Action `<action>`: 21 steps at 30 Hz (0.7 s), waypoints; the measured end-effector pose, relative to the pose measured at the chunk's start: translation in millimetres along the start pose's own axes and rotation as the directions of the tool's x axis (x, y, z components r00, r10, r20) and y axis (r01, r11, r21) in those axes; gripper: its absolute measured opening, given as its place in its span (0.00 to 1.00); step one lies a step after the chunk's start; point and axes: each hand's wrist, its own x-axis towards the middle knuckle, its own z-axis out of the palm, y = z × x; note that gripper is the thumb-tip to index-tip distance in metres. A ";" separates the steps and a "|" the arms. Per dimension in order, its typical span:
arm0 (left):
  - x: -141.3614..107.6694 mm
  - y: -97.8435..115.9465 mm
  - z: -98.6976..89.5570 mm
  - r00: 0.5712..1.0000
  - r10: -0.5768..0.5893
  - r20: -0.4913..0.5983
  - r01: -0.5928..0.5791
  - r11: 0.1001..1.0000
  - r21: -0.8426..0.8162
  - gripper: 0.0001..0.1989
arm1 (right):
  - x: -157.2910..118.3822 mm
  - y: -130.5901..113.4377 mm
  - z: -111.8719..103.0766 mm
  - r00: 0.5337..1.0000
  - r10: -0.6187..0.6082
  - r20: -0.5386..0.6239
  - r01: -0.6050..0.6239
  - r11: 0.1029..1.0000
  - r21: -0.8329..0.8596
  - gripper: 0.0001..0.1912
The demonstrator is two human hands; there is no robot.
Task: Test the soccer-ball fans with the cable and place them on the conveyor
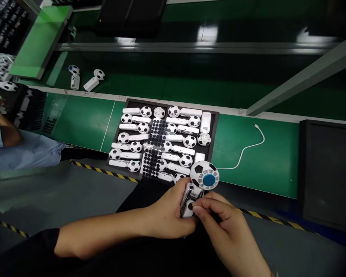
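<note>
The left hand [167,213] is clenched around one soccer-ball fan [204,175], and the right hand [222,219] grasps its lower end with the fingers, just over the near edge of a black tray [210,152]. This tray holds about eighteen other fans [136,146]. Two more fans [91,84] lie on the farther green belt [150,88].

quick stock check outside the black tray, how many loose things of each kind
handheld football fan in the left hand: 1
handheld football fans on the far green belt: 2
white cable on the near green belt: 1
total: 4
</note>
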 end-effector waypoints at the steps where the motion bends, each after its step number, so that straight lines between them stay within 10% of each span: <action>1: -0.1 -0.6 0.5 1.000 0.000 -0.007 0.000 1.000 -0.006 0.32 | -0.6 0.9 1.0 1.000 0.021 -0.007 -0.020 1.000 0.019 0.09; 21: -0.3 -2.4 4.1 0.999 -0.033 -0.021 0.030 0.991 -0.131 0.32 | -11.2 5.4 13.0 0.990 0.062 -0.126 -0.054 0.996 0.070 0.07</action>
